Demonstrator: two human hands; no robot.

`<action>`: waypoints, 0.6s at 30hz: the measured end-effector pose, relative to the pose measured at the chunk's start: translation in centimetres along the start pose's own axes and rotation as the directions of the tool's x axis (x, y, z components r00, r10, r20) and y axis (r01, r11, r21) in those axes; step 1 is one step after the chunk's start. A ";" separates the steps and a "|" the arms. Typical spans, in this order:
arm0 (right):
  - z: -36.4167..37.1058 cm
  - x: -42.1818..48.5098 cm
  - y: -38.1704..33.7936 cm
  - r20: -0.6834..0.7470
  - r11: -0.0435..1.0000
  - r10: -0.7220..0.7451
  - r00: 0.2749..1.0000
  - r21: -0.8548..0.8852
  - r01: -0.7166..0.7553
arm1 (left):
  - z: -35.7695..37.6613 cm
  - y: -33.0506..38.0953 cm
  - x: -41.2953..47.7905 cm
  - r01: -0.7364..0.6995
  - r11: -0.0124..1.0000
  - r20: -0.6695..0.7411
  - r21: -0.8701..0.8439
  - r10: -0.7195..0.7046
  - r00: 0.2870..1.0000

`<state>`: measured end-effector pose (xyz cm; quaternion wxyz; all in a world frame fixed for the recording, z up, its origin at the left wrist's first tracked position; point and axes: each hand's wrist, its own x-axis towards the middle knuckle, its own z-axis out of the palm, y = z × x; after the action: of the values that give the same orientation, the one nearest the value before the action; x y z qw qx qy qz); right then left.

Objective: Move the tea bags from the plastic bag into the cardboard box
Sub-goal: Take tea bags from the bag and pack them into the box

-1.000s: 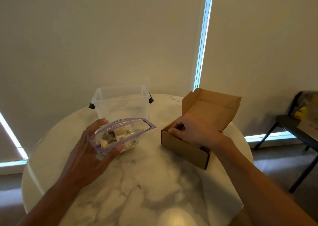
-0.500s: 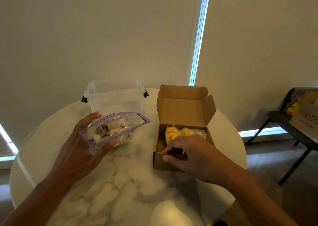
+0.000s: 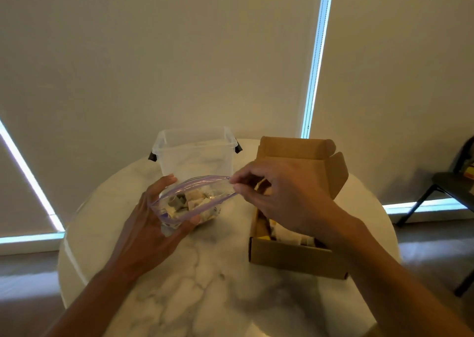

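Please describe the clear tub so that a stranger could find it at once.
Start at the round marble table and look to its far edge, left of the open cardboard box. There, behind the plastic bag, stands the clear tub: the only rigid see-through container, with black clips on both sides.

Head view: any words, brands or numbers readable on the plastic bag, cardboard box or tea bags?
No text can be read.
plastic bag: small dark print, too blurred to read.
cardboard box: no print shows.
tea bags: too blurred to read.
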<state>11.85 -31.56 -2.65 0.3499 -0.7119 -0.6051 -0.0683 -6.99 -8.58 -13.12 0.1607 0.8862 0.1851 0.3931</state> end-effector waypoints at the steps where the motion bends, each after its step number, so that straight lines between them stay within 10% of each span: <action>1: 0.8 0.8 -0.8 -0.002 0.999 -0.048 0.999 0.003 0.048 | 0.4 -0.4 -0.3 0.011 0.999 -0.011 0.039 -0.011 1.000; 8: 6.7 6.1 -3.8 0.241 0.985 -0.092 0.966 -0.119 0.124 | 3.5 -0.8 1.3 -0.104 0.980 -0.150 -0.171 0.078 0.986; 13: 9.6 8.4 -3.5 0.381 0.970 0.029 0.924 -0.235 0.066 | 4.8 -9.6 0.7 0.348 0.930 0.184 -0.116 -0.324 0.928; 18: 11.5 8.9 -2.5 0.482 0.969 0.127 0.867 -0.245 -0.005 | 1.5 -3.1 0.6 0.012 0.997 -0.021 0.081 -0.011 1.000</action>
<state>8.12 -17.62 -5.56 0.0988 -0.7624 -0.6370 0.0565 -6.13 -5.83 -15.06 0.1250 0.8868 0.2077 0.3934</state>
